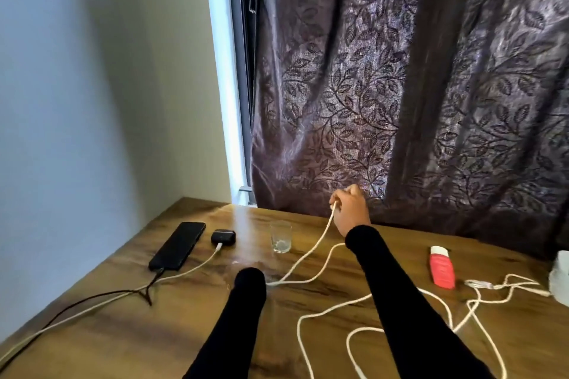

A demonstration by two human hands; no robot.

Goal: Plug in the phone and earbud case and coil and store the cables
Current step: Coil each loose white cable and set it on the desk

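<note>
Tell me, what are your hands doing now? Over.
Right hand pinches white cable, lifted. Left hand hidden in sleeve. Phone and earbud case plugged in. Glass beside cable.

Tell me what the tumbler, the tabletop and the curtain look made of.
Tumbler: clear glass, it seems; the table shows through it.
Tabletop: wood or wood-look laminate, brown grain with a glossy sheen.
Curtain: woven fabric, purple-brown, hanging in folds with a leaf pattern.

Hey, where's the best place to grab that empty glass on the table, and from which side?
Grip the glass around its straight upright wall, coming from the near left side; the white cable and the right hand crowd its right.
</note>
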